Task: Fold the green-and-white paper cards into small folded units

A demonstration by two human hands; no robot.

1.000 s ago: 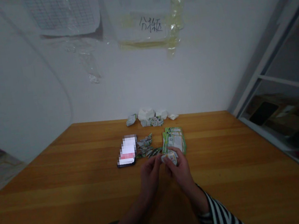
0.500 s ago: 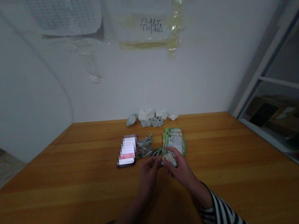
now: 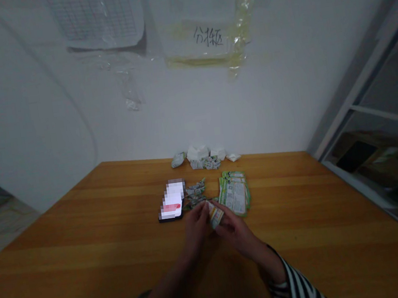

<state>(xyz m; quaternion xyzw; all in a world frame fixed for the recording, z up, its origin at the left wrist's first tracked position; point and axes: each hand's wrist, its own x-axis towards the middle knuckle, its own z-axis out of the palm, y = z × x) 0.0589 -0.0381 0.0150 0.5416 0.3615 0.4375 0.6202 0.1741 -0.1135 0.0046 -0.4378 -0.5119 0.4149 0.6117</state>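
My left hand [image 3: 197, 230] and my right hand [image 3: 236, 231] meet over the middle of the wooden table [image 3: 89, 261], both pinching a small folded printed paper [image 3: 215, 213]. Just beyond them lies a stack of green and white printed sheets [image 3: 235, 196]. A small heap of folded paper pieces [image 3: 195, 194] sits left of the stack. A phone [image 3: 172, 206] with a lit screen lies further left. Both of my sleeves are striped.
Crumpled white and green paper scraps [image 3: 202, 157] lie along the table's far edge against the white wall. Taped papers and plastic film [image 3: 206, 40] hang on the wall. A metal-framed shelf [image 3: 378, 145] with dim items stands at the right.
My hands have shifted slightly left and the small paper has turned between my fingers, now held nearer the left hand. The view has drifted a little to the left.
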